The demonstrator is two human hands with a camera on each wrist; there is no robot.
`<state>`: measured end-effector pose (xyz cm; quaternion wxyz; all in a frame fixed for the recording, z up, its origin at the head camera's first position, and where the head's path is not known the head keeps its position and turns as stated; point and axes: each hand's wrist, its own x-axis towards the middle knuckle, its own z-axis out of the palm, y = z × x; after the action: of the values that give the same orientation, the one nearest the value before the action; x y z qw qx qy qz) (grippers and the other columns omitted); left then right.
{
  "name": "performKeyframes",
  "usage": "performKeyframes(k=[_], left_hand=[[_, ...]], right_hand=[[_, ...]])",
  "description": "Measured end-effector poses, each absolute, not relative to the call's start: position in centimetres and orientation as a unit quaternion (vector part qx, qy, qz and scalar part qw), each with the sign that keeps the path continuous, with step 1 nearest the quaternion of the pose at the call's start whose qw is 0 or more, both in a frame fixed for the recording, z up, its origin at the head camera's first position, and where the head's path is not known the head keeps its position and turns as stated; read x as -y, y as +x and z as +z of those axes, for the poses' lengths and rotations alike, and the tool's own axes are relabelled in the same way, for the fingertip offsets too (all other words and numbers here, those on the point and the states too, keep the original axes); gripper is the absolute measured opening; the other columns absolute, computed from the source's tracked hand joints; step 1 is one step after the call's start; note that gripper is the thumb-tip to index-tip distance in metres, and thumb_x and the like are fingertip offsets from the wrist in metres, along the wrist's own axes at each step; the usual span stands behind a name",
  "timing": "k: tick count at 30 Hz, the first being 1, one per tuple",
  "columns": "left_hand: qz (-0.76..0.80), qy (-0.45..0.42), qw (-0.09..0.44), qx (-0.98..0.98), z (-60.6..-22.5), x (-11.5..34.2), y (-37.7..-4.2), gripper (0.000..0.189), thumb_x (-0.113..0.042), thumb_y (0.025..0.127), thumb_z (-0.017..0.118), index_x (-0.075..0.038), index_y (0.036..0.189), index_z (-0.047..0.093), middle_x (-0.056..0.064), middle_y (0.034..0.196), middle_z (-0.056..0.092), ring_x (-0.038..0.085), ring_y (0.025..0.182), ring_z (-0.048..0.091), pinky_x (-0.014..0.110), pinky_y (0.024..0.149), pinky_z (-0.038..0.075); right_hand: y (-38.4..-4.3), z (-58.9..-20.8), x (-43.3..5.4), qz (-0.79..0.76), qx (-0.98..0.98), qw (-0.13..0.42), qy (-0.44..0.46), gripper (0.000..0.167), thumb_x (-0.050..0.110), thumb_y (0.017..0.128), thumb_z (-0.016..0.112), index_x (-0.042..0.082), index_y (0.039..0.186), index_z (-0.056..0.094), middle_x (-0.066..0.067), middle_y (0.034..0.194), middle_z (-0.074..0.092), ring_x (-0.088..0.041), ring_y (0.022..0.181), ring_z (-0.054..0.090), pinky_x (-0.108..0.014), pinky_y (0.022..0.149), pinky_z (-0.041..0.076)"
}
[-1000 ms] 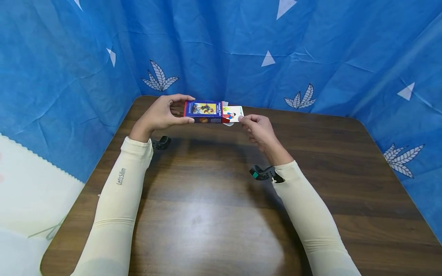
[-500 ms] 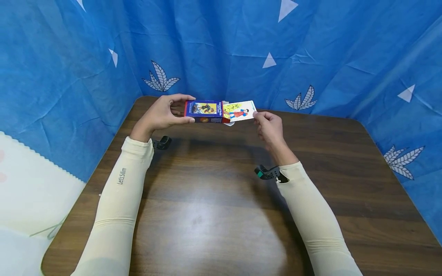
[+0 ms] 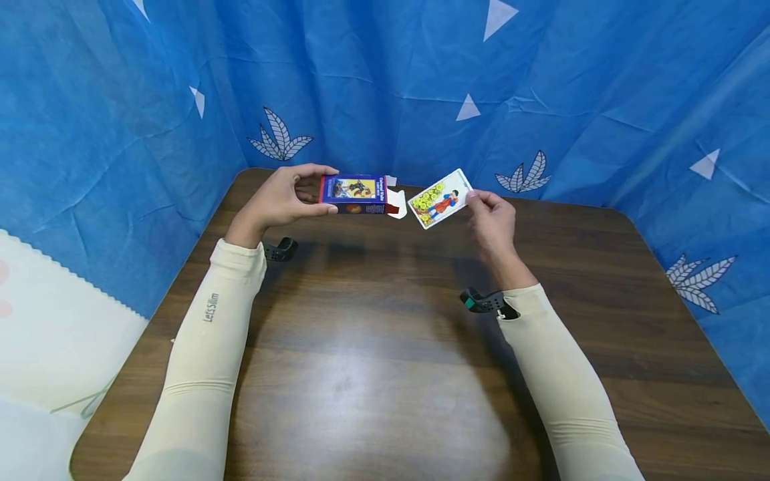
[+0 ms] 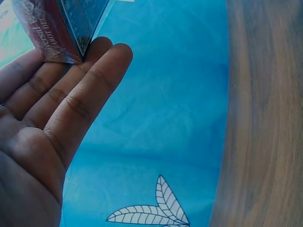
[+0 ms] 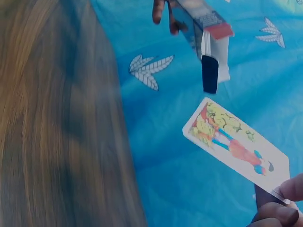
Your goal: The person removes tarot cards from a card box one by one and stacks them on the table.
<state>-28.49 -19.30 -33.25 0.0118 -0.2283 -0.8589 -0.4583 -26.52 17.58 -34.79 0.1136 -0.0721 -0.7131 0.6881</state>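
Observation:
My left hand (image 3: 283, 198) grips the closed end of a blue and red tarot card box (image 3: 356, 194), thumb on the near side and fingers on the far side. The box lies sideways in the air, its open end with white flaps (image 3: 397, 200) facing right. A tarot card (image 3: 441, 198) with a red-clad figure and yellow discs is pinched at its right corner by my right hand (image 3: 492, 219). The card is tilted and apart from the box. In the right wrist view the card (image 5: 239, 146) shows its picture face, below the box's flaps. The left wrist view shows the box's red end (image 4: 52, 38) against the fingers.
Both hands are above a dark brown wooden table (image 3: 361, 347). A blue curtain (image 3: 385, 87) with white leaf and triangle prints hangs behind the table and along its sides. White cloth (image 3: 54, 334) shows at the left. Each wrist wears a black strap (image 3: 481, 300).
My right hand has moved right, drawing the tarot card fully out of the box and tilting it. My left hand and the box have stayed nearly still.

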Motion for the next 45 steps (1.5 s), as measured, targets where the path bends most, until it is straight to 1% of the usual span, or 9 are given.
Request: performKeyframes(k=[3, 8, 13, 17, 23, 28, 31, 39, 45], left_hand=[[-0.457, -0.226, 0.011, 0.860, -33.3, 19.3, -28.5, 0.067, -0.036, 0.077, 0.084, -0.018, 0.136, 0.058, 0.009, 0.125, 0.062, 0.023, 0.106, 0.064, 0.040, 0.094, 0.056], [-0.455, -0.222, 0.009, 0.862, -33.4, 19.4, -28.6, 0.069, -0.038, 0.077, 0.084, -0.019, 0.137, 0.057, 0.009, 0.127, 0.061, 0.024, 0.107, 0.064, 0.042, 0.095, 0.056], [-0.455, -0.224, 0.008, 0.862, -33.4, 19.4, -28.6, 0.069, -0.038, 0.077, 0.084, -0.018, 0.137, 0.057, 0.009, 0.127, 0.061, 0.024, 0.108, 0.063, 0.043, 0.096, 0.055], [-0.454, -0.225, 0.009, 0.862, -33.4, 19.5, -28.6, 0.069, -0.038, 0.077, 0.084, -0.018, 0.137, 0.057, 0.009, 0.127, 0.061, 0.024, 0.107, 0.063, 0.043, 0.096, 0.055], [-0.454, -0.223, 0.007, 0.862, -33.3, 19.5, -28.5, 0.069, -0.038, 0.077, 0.084, -0.019, 0.137, 0.057, 0.009, 0.127, 0.061, 0.024, 0.107, 0.063, 0.042, 0.095, 0.056], [-0.457, -0.224, 0.003, 0.861, -33.2, 19.5, -28.3, 0.069, -0.038, 0.076, 0.085, -0.018, 0.136, 0.057, 0.009, 0.126, 0.062, 0.024, 0.106, 0.063, 0.042, 0.094, 0.056], [-0.460, -0.222, 0.000, 0.860, -33.3, 19.5, -28.3, 0.069, -0.037, 0.076, 0.085, -0.018, 0.136, 0.057, 0.009, 0.126, 0.062, 0.024, 0.107, 0.064, 0.042, 0.094, 0.056], [-0.462, -0.220, 0.004, 0.859, -33.5, 19.5, -28.3, 0.068, -0.037, 0.077, 0.085, -0.018, 0.136, 0.057, 0.009, 0.127, 0.061, 0.024, 0.108, 0.063, 0.043, 0.095, 0.056], [-0.460, -0.222, 0.005, 0.860, -33.4, 19.5, -28.4, 0.068, -0.038, 0.077, 0.085, -0.018, 0.136, 0.057, 0.008, 0.127, 0.061, 0.023, 0.108, 0.063, 0.042, 0.095, 0.056]], right_hand=[[-26.7, -35.0, -18.3, 0.664, 0.732, 0.137, -0.070, 0.031, 0.025, 0.099, 0.060, 0.005, 0.122, 0.066, 0.000, 0.093, 0.063, -0.007, 0.063, 0.047, -0.017, 0.049, 0.036], [-27.1, -35.6, -19.7, 0.611, 0.772, 0.158, -0.072, 0.032, 0.025, 0.099, 0.059, 0.011, 0.127, 0.066, -0.003, 0.109, 0.065, -0.010, 0.089, 0.058, -0.016, 0.068, 0.047], [-27.4, -36.3, -21.3, 0.571, 0.803, 0.159, -0.064, 0.032, 0.027, 0.098, 0.061, 0.011, 0.126, 0.066, -0.008, 0.112, 0.068, -0.011, 0.088, 0.059, -0.016, 0.069, 0.049], [-27.7, -36.5, -22.6, 0.511, 0.848, 0.135, -0.046, 0.034, 0.029, 0.099, 0.059, 0.009, 0.126, 0.065, -0.012, 0.111, 0.067, -0.012, 0.086, 0.059, -0.015, 0.070, 0.050], [-28.3, -37.3, -24.5, 0.414, 0.906, 0.079, -0.038, 0.032, 0.025, 0.101, 0.056, 0.006, 0.124, 0.065, -0.015, 0.108, 0.063, -0.020, 0.088, 0.053, -0.022, 0.065, 0.045], [-28.8, -38.5, -25.8, 0.387, 0.920, 0.002, -0.059, 0.033, 0.025, 0.102, 0.053, 0.005, 0.128, 0.062, -0.018, 0.117, 0.058, -0.026, 0.096, 0.049, -0.030, 0.072, 0.044], [-29.2, -39.5, -26.2, 0.379, 0.923, -0.030, -0.059, 0.033, 0.023, 0.103, 0.051, 0.004, 0.128, 0.061, -0.019, 0.121, 0.056, -0.028, 0.100, 0.049, -0.031, 0.076, 0.044], [-29.9, -41.4, -26.0, 0.347, 0.935, -0.035, -0.066, 0.029, 0.021, 0.100, 0.054, 0.001, 0.119, 0.065, -0.020, 0.112, 0.060, -0.028, 0.093, 0.053, -0.031, 0.071, 0.044], [-30.2, -41.4, -25.3, 0.302, 0.947, -0.049, -0.094, 0.029, 0.023, 0.100, 0.054, 0.002, 0.118, 0.065, -0.020, 0.115, 0.060, -0.030, 0.096, 0.056, -0.037, 0.079, 0.049]])
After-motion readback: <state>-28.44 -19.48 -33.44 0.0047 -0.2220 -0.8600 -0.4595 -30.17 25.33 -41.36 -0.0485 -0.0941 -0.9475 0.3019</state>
